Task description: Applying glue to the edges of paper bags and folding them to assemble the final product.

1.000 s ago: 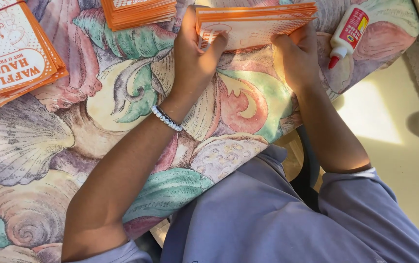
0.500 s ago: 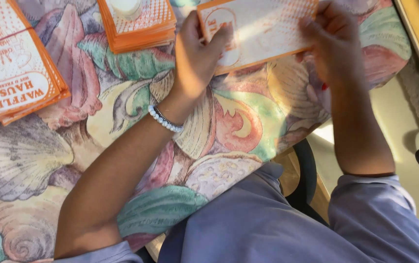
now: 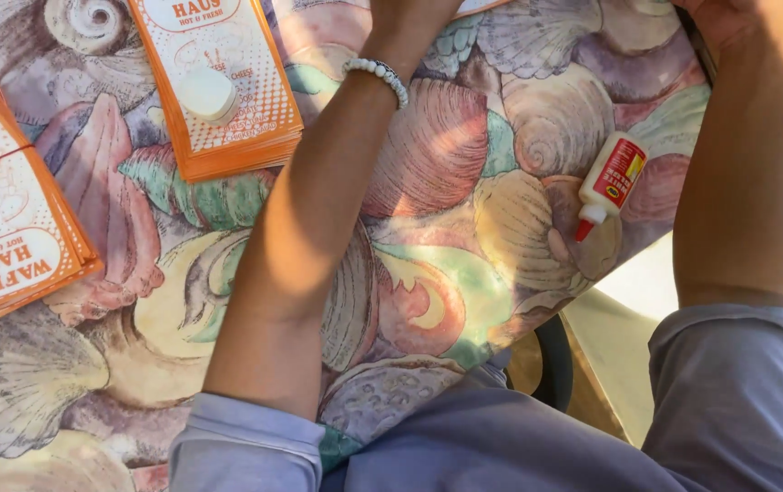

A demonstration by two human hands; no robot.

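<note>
Both hands run past the top edge — left wrist (image 3: 400,36), right wrist (image 3: 728,18) — so their grip cannot be told. Judged advice: work flat on the counter (image 3: 464,237), with the glue bottle (image 3: 612,178) beside the right forearm and the orange stack (image 3: 218,82) within reach.

Likely home or small food-stall packing table: seashell-print tablecloth (image 3: 464,228), orange printed bag stacks (image 3: 218,82), glue bottle (image 3: 612,178).

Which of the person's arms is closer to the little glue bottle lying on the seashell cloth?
The right. The right forearm passes just beside the glue bottle, on its outer side. The left forearm, wearing a bead bracelet, lies farther off across the seashell cloth. Both hands are cut off at the top edge.
</note>
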